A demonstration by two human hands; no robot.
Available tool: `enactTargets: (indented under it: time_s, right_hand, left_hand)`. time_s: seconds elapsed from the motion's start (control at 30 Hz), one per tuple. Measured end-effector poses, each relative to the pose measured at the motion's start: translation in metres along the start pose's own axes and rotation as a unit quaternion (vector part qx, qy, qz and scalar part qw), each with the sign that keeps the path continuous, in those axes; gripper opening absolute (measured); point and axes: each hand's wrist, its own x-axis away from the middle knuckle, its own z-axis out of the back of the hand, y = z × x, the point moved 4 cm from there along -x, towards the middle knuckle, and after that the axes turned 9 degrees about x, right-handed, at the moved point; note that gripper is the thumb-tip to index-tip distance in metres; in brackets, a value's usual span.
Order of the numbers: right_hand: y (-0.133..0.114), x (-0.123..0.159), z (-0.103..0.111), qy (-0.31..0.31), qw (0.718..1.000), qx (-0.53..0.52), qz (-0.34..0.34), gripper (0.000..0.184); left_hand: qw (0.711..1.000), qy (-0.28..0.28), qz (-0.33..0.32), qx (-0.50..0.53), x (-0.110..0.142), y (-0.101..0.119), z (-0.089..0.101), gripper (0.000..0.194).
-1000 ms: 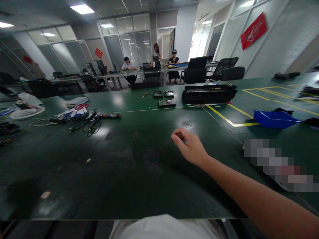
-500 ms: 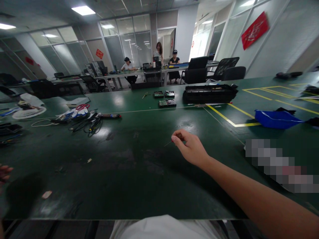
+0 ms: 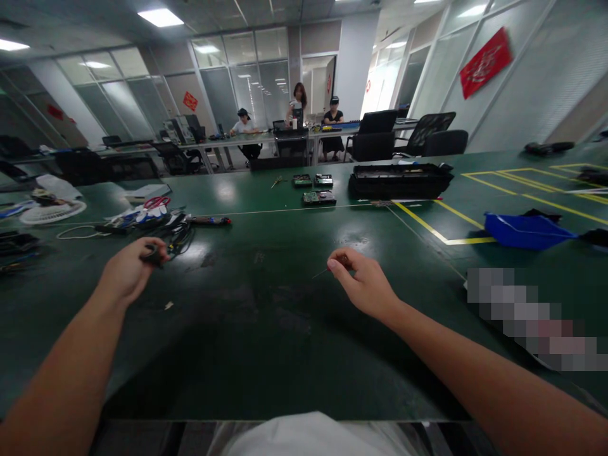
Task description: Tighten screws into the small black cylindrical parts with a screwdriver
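Note:
My right hand (image 3: pixel 358 278) is closed around a small screwdriver (image 3: pixel 321 273). Its thin shaft points left and down toward the table, and a bit of red shows at the fingers; the handle is mostly hidden in the hand. On the left, my left hand (image 3: pixel 128 269) grips a small dark object (image 3: pixel 152 255), black and rounded, whose kind I cannot make out. That hand is raised over the green table (image 3: pixel 247 354), just in front of a heap of cables (image 3: pixel 178 237). A wide gap separates the two hands.
Hard drives (image 3: pixel 319 198) lie at the far middle, beside a long black tray-like part (image 3: pixel 401 182). To the right are a blue bin (image 3: pixel 527 229) and a blurred-out item (image 3: pixel 527 316). A white round grille (image 3: pixel 52 212) sits far left. People work at another table behind.
My left hand has come in from the left edge, up and to the right, with a dark object in it. The right hand and screwdriver have stayed almost still.

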Motion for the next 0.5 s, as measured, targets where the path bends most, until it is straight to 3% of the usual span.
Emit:
enactTargets:
  time_s: [0.13, 0.27, 0.4, 0.5]
  right_hand:
    - [0.000, 0.001, 0.003, 0.011, 1.000, -0.018, 0.002, 0.017]
    - [-0.001, 0.003, 0.007, 0.020, 0.999, -0.028, 0.003, 0.018]
    - [-0.006, 0.002, 0.012, 0.027, 1.000, -0.004, 0.013, 0.020]
    - [-0.009, 0.003, 0.015, 0.043, 0.999, 0.015, 0.019, 0.021]
  left_hand:
    - [0.980, -0.148, 0.036, 0.127, 0.028, 0.008, -0.086, 0.016]
    - [0.965, -0.259, 0.004, 0.048, 0.063, 0.006, -0.162, 0.030]
    - [0.957, -0.275, -0.029, -0.084, 0.092, -0.007, -0.211, 0.024]
    - [0.942, -0.315, -0.063, -0.093, 0.110, -0.020, -0.228, 0.025]
